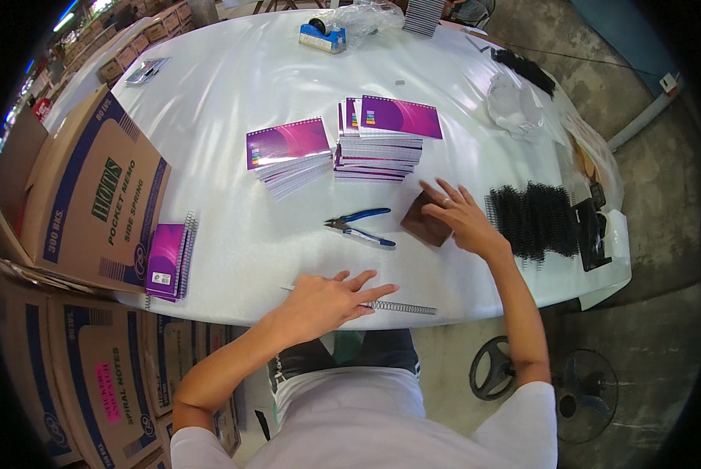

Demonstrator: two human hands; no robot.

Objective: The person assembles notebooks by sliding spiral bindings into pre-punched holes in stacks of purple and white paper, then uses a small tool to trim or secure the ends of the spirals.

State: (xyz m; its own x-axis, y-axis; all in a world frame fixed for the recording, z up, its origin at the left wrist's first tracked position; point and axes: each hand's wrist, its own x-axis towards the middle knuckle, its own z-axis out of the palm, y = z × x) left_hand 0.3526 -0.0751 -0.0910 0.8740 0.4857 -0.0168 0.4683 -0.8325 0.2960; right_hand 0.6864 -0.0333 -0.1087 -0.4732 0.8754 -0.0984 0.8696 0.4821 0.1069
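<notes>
White-covered tbl [233, 234] takes up most of the view, w/ a big brown carton [92, 203] at its L end. Black coil pile [530, 223] lies nr the R edge. Mid-tbl, toward the back: R purple stack [378, 160], uneven layers w/ purple covers on top, & L purple stack [288, 144] just beside it, fanned out a bit at the front. R hand [464, 219] comes in palm down, fingers apart; L hand [327, 301] is palm down nr the front edge, fingers also apart. Bound notebooks [167, 262], purple covers w/ coils on their R side, are just beside the carton. Pliers [339, 223] lie btwn the stacks & L hand, blue handles spread, nose pointing L. Blue tape dispenser [323, 39] is at the far side. Dark brown block [425, 225] is partly under R hand, R of the pliers; can't tell if fingertips touch it. Smallest: thin wire coil [405, 309], along the front edge, partly hidden under L hand, R part showing; can't tell if palm presses it.
</notes>
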